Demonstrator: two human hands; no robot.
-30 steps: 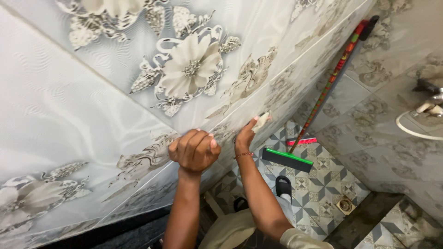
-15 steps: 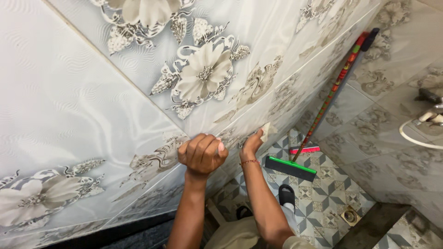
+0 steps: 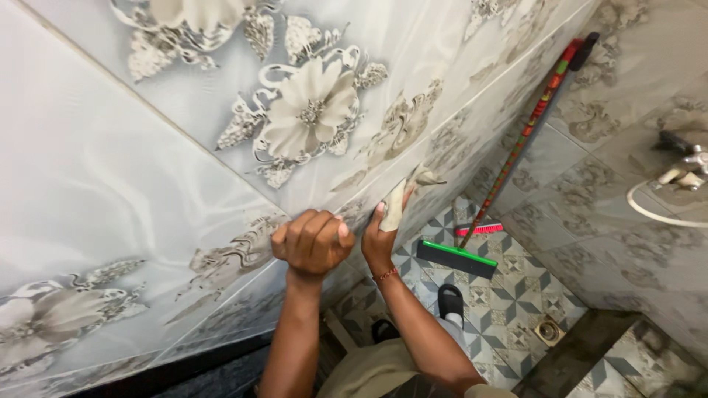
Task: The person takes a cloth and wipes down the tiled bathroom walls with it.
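Currently both hands are up against the tiled wall point(image 3: 110, 184), a glossy grey surface with large white flower prints. Left hand point(image 3: 313, 243) is curled into a closed fist, knuckles toward the camera, resting at the grout line between two tiles; can't tell whether anything sits inside the fist. Right hand point(image 3: 380, 239) is just beside it, fingers clamped on a small pale grey pad point(image 3: 394, 206), which looks like a cloth or sponge, exact kind unclear. The pad is pressed flat to the wall along the same grout line, sticking up past the fingertips. A thin bracelet point(image 3: 385, 275) sits on the right wrist. Below and to the right, on the patterned floor point(image 3: 509, 295), a green-headed floor wiper point(image 3: 456, 258) with a red and green striped handle leans against the far wall. A floor drain point(image 3: 549, 330) sits nearby, and a tap point(image 3: 686, 166) shows at the right edge.
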